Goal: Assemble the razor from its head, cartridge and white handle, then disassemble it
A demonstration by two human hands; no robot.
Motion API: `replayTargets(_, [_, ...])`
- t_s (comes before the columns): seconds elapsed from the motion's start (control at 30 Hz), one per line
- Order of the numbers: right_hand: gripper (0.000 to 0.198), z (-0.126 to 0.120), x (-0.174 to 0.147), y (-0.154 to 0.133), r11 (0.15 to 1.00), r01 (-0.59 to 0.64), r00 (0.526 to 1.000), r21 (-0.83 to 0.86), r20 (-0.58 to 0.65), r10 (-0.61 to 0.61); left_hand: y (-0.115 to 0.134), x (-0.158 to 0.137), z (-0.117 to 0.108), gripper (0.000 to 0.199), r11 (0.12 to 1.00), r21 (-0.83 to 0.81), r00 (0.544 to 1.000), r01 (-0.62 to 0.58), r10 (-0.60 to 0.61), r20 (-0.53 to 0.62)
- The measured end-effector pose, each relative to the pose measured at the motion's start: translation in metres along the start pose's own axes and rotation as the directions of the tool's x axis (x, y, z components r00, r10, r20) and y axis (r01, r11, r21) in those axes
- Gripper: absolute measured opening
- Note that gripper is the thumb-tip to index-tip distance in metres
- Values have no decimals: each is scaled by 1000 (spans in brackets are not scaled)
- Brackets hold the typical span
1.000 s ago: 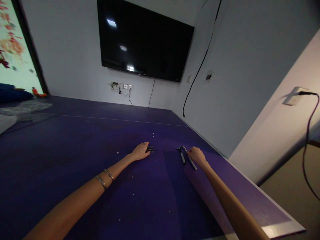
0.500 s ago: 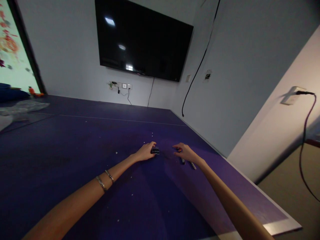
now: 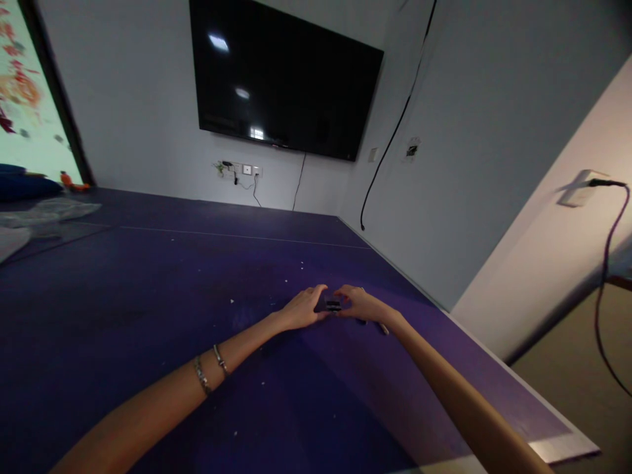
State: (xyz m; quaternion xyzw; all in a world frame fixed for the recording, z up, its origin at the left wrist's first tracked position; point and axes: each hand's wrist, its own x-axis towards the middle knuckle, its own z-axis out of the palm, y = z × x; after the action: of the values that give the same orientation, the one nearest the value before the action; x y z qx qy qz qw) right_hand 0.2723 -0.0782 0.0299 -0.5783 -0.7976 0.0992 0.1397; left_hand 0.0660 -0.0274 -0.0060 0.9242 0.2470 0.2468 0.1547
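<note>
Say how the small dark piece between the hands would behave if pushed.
The small dark piece would probably slide rather than roll, given its blocky, straight-edged look. It is likely light, being smaller than the left hand.

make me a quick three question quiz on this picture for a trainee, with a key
1. True or false: a small dark object is between the left hand and the right hand.

2. Which arm wears the bracelets?
a) left
b) right
c) both

3. Fill in the missing word: a large black ____ hangs on the wall, above the sockets.

Key: 1. true; 2. a; 3. screen
</note>
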Motion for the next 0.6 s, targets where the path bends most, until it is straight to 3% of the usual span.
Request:
replayTargets(0.2, [48,-42,-21,69,983,-144,989,-112,12,146,-34,-21,-12,44,999,15,999,32,-32,-32])
replayTargets(0.27, [50,-49,-30,95,954,-256,966,-154,2,260,-48,-29,-16,41,996,20,996,81,-81,-34])
replayTargets(0.4, [53,-46,-43,128,901,-383,915,-203,47,400,-63,-39,-24,38,988,4,987,154,-154,-46])
replayTargets(0.6, [55,-31,-42,141,871,-448,880,-203,71,469,-63,-46,-28,38,988,28,988,150,-149,-25])
